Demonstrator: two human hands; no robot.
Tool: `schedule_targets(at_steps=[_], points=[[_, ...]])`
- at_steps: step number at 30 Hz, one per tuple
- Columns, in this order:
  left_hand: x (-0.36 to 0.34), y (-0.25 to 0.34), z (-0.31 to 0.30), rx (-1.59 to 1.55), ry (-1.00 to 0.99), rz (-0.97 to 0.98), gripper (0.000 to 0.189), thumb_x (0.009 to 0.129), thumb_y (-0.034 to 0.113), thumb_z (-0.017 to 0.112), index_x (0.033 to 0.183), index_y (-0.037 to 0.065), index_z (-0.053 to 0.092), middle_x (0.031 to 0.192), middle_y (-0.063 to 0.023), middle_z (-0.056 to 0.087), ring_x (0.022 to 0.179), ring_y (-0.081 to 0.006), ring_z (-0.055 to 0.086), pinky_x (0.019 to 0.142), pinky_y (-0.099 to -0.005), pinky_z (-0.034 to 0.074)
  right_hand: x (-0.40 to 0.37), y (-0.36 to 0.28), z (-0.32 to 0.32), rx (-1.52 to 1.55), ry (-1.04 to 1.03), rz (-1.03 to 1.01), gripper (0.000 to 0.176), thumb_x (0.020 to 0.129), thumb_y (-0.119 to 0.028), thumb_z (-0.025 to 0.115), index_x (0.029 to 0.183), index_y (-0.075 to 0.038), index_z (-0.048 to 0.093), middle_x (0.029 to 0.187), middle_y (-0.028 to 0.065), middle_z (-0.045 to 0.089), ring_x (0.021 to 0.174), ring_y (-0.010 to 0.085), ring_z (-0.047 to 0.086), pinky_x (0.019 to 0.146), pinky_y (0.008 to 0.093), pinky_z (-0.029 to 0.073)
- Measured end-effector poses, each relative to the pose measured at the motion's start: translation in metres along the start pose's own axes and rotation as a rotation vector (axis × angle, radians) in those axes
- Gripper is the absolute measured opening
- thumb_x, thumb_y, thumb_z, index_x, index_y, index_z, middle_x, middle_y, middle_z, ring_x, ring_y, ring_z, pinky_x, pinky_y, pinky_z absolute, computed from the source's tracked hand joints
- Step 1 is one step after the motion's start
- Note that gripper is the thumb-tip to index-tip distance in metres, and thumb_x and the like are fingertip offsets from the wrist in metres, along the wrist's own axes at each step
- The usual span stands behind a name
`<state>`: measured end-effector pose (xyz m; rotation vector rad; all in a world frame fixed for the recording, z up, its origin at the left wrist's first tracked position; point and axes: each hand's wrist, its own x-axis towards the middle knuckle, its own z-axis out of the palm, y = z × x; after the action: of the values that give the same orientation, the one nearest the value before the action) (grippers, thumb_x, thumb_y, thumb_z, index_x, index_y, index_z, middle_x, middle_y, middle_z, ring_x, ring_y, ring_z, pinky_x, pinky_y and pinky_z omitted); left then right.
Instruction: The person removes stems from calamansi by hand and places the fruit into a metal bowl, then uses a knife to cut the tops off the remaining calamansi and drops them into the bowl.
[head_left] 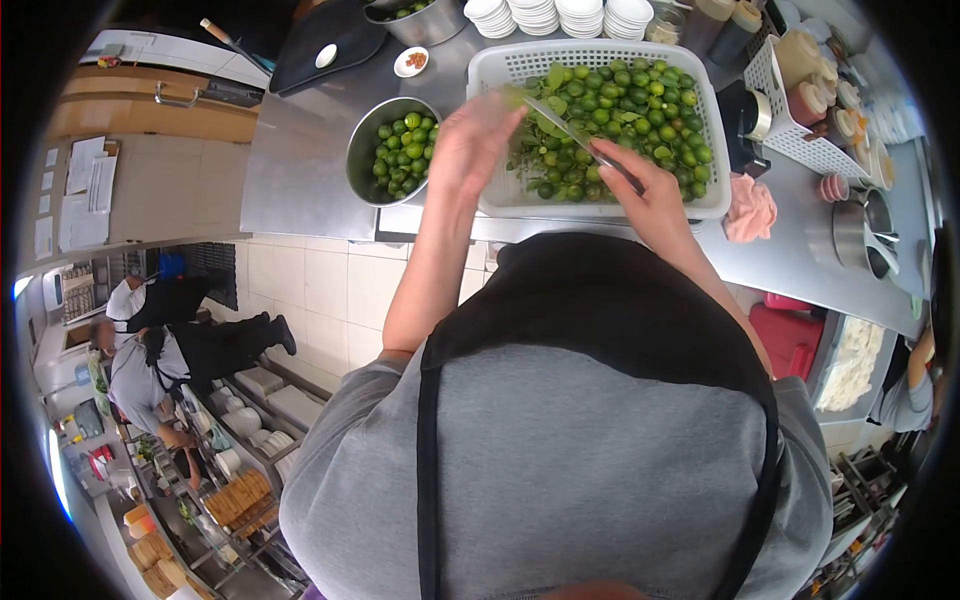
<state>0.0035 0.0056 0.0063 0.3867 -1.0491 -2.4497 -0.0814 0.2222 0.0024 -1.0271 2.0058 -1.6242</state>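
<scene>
While my right fingers [628, 157] grip the knife [560, 123], its blade points at my blurred left fingers [490, 110], whose hold I cannot tell. Limes [640, 100] lie in the basket [722, 165] below my right fingers; I'd best move slowly, edge clear of my left fingertips.

Green limes [640, 125] show against a white, grid-patterned basket [580, 211].
Silver-grey surface [300, 150], pale pink cloth [750, 208], grey shirt [590, 470], black apron [600, 290].

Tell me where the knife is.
At the head view's upper centre, the knife is in the right hand, over the white basket of green fruit, its tip beside the left hand.
</scene>
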Motion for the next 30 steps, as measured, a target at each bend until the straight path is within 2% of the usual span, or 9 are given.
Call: schedule_targets(at_steps=[4,7,8,10,13,17,21,27,30], points=[[-0.004,0.036,-0.015,0.286,0.247,0.177,0.021,0.082,0.006,0.062,0.099,-0.004,0.059,0.094,-0.0133,0.063,0.087,-0.0217,0.062,0.080,-0.0269,0.051,-0.003,0.007,-0.006,-0.033,-0.005,0.067,0.031,0.088,-0.018,0.057,0.117,-0.007,0.057,0.103,0.0095,0.065,0.082,0.0134,0.061,0.075,0.0246,0.045],[-0.009,0.062,-0.036,1.075,0.509,0.421,0.026,0.069,0.005,0.071,0.093,-0.001,0.064,0.085,-0.0111,0.066,0.081,-0.0186,0.063,0.073,-0.0295,0.049,-0.003,0.015,-0.012,-0.036,0.034,0.088,0.031,0.087,-0.018,0.057,0.116,-0.007,0.057,0.101,0.0096,0.065,0.082,0.0120,0.060,0.074,0.0237,0.044],[-0.010,0.062,-0.037,1.076,0.513,0.418,0.026,0.069,0.005,0.071,0.093,-0.001,0.064,0.085,-0.0111,0.066,0.081,-0.0186,0.063,0.073,-0.0295,0.049,-0.004,0.014,-0.013,-0.035,0.030,0.091,0.031,0.087,-0.018,0.057,0.116,-0.007,0.057,0.101,0.0096,0.065,0.082,0.0120,0.060,0.074,0.0237,0.044],[-0.009,0.058,-0.035,1.712,0.317,0.707,0.024,0.064,0.004,0.070,0.088,0.003,0.066,0.084,-0.0114,0.066,0.078,-0.0243,0.063,0.072,-0.0327,0.049,-0.003,0.012,-0.015,-0.042,0.025,0.166,0.031,0.087,-0.018,0.057,0.116,-0.007,0.057,0.098,0.0083,0.066,0.078,0.0095,0.058,0.071,0.0227,0.044],[0.005,0.004,-0.042,1.807,0.026,0.129,0.015,0.072,0.015,0.066,0.082,0.003,0.067,0.080,-0.0125,0.064,0.067,-0.0249,0.063,0.065,-0.0343,0.049,-0.002,0.013,-0.012,-0.024,0.019,0.167,0.030,0.087,-0.018,0.057,0.116,-0.007,0.057,0.094,0.0054,0.066,0.071,0.0061,0.052,0.065,0.0205,0.042],[0.019,-0.068,-0.023,2.169,-0.548,-0.383,0.017,0.073,0.013,0.060,0.086,0.006,0.067,0.087,-0.0170,0.064,0.084,-0.0325,0.062,0.072,-0.0414,0.050,-0.003,0.010,-0.011,0.012,0.048,0.101,0.030,0.087,-0.017,0.057,0.116,-0.008,0.057,0.087,0.0028,0.065,0.064,0.0049,0.046,0.059,0.0199,0.039],[0.020,-0.085,-0.024,2.113,-0.395,-0.374,0.017,0.070,0.007,0.062,0.086,0.007,0.067,0.089,-0.0160,0.065,0.084,-0.0315,0.063,0.074,-0.0393,0.050,-0.006,0.013,-0.017,0.027,0.046,0.148,0.030,0.087,-0.017,0.057,0.116,-0.008,0.058,0.083,0.0015,0.063,0.061,0.0047,0.043,0.056,0.0204,0.037],[0.028,-0.075,-0.048,1.973,-0.589,-0.388,0.022,0.064,0.013,0.068,0.085,0.008,0.066,0.088,-0.0154,0.065,0.081,-0.0307,0.062,0.071,-0.0387,0.049,-0.005,0.013,-0.016,-0.006,0.027,0.221,0.031,0.087,-0.016,0.058,0.116,-0.009,0.057,0.080,0.0004,0.062,0.061,0.0043,0.042,0.055,0.0206,0.036],[0.015,-0.084,-0.041,2.026,-0.468,-0.364,0.028,0.062,0.016,0.070,0.089,0.009,0.065,0.084,-0.0145,0.064,0.081,-0.0308,0.062,0.071,-0.0392,0.049,-0.002,0.010,-0.006,0.058,0.060,0.115,0.031,0.087,-0.016,0.058,0.117,-0.008,0.057,0.078,-0.0003,0.061,0.060,0.0043,0.042,0.054,0.0208,0.036]])
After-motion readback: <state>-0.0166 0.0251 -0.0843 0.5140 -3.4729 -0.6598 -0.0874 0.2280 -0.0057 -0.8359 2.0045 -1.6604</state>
